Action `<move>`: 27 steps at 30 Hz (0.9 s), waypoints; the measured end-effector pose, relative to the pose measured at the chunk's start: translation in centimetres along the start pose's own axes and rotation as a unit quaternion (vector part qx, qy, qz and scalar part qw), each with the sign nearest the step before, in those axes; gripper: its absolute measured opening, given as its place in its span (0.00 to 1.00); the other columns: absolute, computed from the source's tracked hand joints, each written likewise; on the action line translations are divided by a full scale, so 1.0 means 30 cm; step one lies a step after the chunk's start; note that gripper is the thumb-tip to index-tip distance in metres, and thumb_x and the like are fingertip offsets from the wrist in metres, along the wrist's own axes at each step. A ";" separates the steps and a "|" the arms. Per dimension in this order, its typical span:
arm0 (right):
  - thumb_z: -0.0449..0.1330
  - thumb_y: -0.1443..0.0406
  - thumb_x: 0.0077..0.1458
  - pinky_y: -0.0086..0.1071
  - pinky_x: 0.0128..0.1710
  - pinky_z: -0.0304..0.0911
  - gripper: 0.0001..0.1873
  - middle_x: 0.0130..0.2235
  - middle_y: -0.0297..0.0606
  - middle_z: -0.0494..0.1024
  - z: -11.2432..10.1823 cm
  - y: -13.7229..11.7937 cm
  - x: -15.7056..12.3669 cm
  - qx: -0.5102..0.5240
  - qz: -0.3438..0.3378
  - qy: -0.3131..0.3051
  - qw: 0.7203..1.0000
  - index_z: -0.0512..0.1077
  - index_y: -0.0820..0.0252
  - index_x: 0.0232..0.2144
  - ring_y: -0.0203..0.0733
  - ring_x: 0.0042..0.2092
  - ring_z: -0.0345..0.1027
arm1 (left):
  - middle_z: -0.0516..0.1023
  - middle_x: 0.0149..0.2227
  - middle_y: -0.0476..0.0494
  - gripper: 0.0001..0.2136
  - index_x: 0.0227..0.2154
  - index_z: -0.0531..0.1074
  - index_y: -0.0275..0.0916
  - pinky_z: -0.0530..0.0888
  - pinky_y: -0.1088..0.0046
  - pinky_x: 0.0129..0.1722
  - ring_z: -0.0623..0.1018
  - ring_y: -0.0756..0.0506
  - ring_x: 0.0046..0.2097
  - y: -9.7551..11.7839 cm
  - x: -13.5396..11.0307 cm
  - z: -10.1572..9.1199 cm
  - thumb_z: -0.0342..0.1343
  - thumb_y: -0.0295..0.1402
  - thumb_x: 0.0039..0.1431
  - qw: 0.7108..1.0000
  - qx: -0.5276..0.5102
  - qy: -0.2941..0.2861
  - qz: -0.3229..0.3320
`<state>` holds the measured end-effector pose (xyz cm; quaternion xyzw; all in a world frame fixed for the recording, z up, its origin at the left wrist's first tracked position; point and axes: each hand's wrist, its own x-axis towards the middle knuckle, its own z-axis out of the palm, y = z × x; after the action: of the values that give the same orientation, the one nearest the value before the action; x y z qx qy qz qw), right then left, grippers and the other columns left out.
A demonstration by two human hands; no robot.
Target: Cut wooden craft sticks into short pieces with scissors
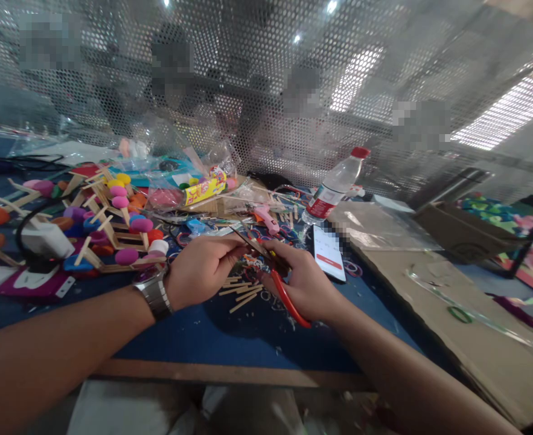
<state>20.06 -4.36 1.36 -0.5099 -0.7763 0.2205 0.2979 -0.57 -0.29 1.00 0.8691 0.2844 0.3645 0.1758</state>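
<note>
My left hand point(203, 269) is closed in a pinch on a thin wooden stick point(238, 249) over the blue table mat point(230, 338). A metal watch point(154, 294) sits on that wrist. My right hand point(305, 284) grips red-handled scissors point(288, 302), whose dark blades point(252, 241) point up and left across the stick. Several short wooden sticks point(241, 293) lie loose on the mat just below both hands.
Stick frames with coloured foam discs point(116, 229) crowd the left. A phone point(328, 252), a plastic bottle point(334, 187), a clear bag point(375, 226) and cardboard point(456, 314) lie at the right. Behind a perforated screen point(266, 78) sit other people.
</note>
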 end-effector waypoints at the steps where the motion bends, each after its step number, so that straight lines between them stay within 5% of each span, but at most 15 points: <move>1: 0.59 0.65 0.51 0.31 0.32 0.60 0.14 0.29 0.33 0.73 -0.002 0.001 0.000 0.015 0.001 -0.011 1.000 0.71 0.61 0.42 0.38 0.30 0.63 | 0.83 0.43 0.43 0.12 0.43 0.77 0.39 0.76 0.70 0.46 0.82 0.45 0.46 0.001 0.000 0.000 0.48 0.30 0.68 1.000 -0.004 -0.001 0.000; 7: 0.64 0.67 0.50 0.36 0.42 0.67 0.33 0.40 0.39 0.75 0.000 0.012 -0.015 0.143 -0.021 -0.080 0.986 0.61 0.61 0.57 0.42 0.39 0.69 | 0.83 0.38 0.44 0.11 0.39 0.76 0.37 0.74 0.73 0.41 0.81 0.46 0.40 0.007 0.003 -0.014 0.48 0.30 0.67 0.999 0.003 0.033 -0.017; 18: 0.59 0.55 0.59 0.32 0.35 0.62 0.27 0.34 0.32 0.67 -0.010 -0.030 -0.031 0.231 0.038 -0.104 0.967 0.63 0.56 0.58 0.38 0.33 0.61 | 0.79 0.29 0.45 0.12 0.36 0.73 0.36 0.65 0.72 0.29 0.77 0.47 0.30 0.024 -0.008 -0.011 0.45 0.32 0.68 0.998 0.052 0.035 -0.025; 27: 0.66 0.50 0.51 0.27 0.28 0.56 0.26 0.33 0.30 0.59 0.000 -0.053 -0.041 0.334 0.081 -0.153 0.927 0.62 0.54 0.46 0.34 0.30 0.52 | 0.80 0.33 0.43 0.13 0.39 0.71 0.36 0.65 0.70 0.32 0.78 0.45 0.34 0.031 -0.013 0.000 0.42 0.34 0.70 0.998 0.037 0.009 -0.049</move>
<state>19.38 -6.09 2.08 -0.4024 -0.6501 0.5653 0.3098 -0.46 -1.24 1.27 0.8570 0.3412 0.3523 0.1583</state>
